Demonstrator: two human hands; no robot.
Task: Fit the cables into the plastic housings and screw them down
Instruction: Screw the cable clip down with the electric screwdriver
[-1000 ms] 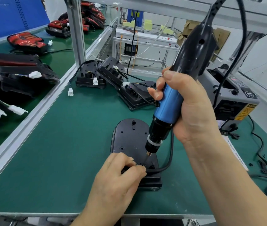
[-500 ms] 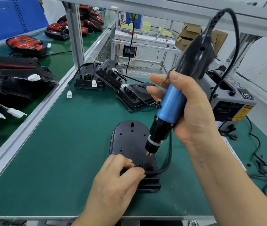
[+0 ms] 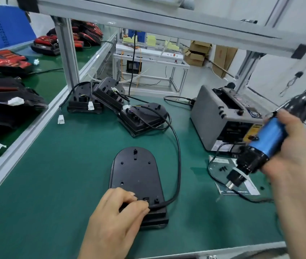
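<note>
Your left hand (image 3: pixel 114 217) curled on the near end of the black housing (image 3: pixel 135 171), pinching its cable (image 3: pixel 178 156) there, housing flat on the green bench (image 3: pixel 54 174), your right hand (image 3: pixel 290 157) gripping the blue screwdriver (image 3: pixel 266 139), well right of it

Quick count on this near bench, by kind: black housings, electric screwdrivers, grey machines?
Black housings: 4
Electric screwdriver, held in the right hand: 1
Grey machine: 1
Total: 6

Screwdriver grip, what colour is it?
The screwdriver grip is blue, clearest in the head view.
</note>
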